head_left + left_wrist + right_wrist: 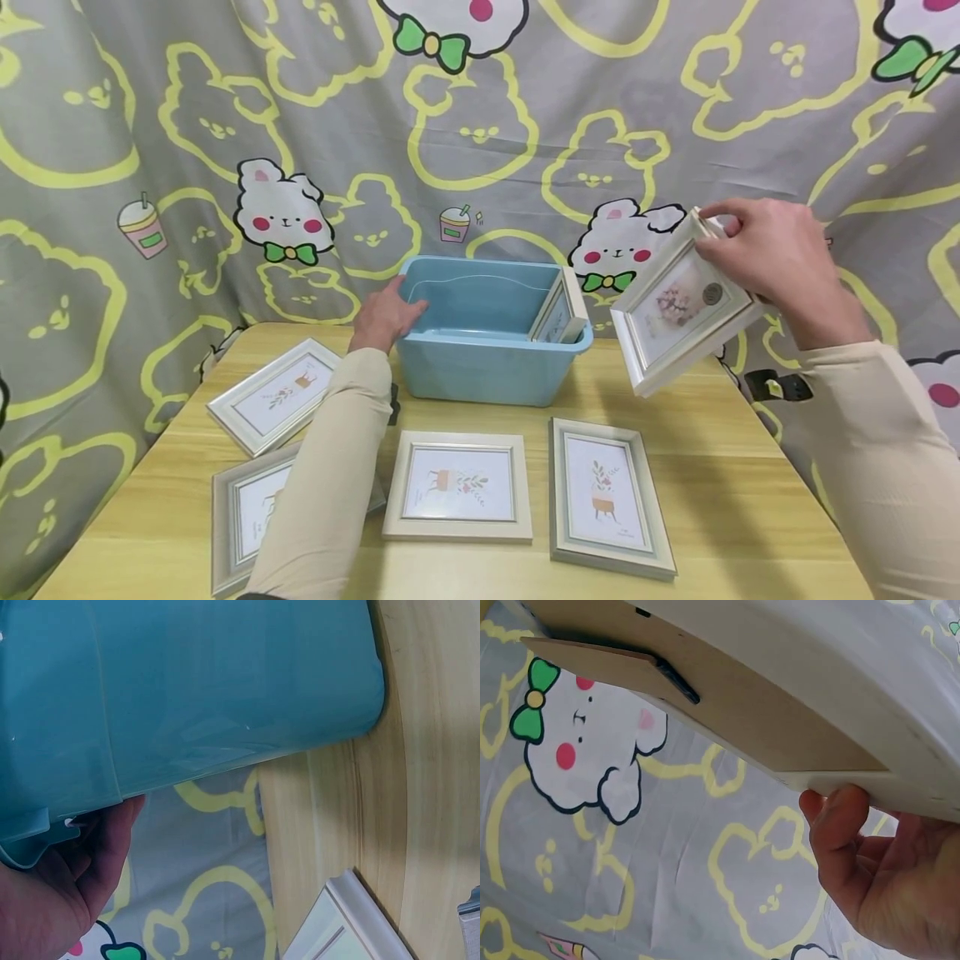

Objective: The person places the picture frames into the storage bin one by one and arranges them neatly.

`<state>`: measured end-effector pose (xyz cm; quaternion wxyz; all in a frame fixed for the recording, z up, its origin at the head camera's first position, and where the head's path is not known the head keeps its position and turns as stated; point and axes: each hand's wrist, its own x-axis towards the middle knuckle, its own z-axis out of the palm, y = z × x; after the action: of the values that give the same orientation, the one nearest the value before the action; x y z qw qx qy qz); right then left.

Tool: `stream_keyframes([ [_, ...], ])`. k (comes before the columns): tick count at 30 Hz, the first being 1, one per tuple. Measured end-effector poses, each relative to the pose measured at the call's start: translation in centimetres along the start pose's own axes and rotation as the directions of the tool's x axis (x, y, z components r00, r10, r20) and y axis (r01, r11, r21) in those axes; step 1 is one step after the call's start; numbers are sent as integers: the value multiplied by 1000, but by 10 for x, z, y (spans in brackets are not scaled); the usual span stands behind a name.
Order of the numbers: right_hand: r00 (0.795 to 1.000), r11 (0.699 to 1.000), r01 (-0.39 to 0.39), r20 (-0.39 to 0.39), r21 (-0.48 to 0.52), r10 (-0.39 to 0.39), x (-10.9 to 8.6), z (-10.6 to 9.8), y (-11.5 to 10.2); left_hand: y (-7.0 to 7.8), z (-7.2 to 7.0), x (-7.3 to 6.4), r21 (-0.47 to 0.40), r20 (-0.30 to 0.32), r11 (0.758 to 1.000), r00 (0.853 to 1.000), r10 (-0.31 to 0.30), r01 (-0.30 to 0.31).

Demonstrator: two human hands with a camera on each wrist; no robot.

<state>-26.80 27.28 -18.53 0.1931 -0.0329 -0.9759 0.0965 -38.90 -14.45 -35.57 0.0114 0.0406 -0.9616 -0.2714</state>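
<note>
The frame (667, 304) is held above the far right corner of the table (750, 500), its upper edge pinched by the right hand (772, 258). The bin (480, 375), gripped at its left end by the left hand (382, 321), should be steadied. A stand (607, 661), seemingly half open, is shown only from the right wrist; it should be folded flat.

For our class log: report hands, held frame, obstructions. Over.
Left hand gripping bin rim. Right hand pinching frame, aloft beside bin. Another frame inside bin, right end.
</note>
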Motion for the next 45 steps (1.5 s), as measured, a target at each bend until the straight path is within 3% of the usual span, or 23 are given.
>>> stream_keyframes([
  [32,997,996,-17,-78,87,23,20,-3,-19,-1,1,1,4,5,1000,1000,2,-2],
  [45,997,988,-64,-42,144,71,28,-2,-31,0,1,1,-2,3,1000,1000,-2,2],
])
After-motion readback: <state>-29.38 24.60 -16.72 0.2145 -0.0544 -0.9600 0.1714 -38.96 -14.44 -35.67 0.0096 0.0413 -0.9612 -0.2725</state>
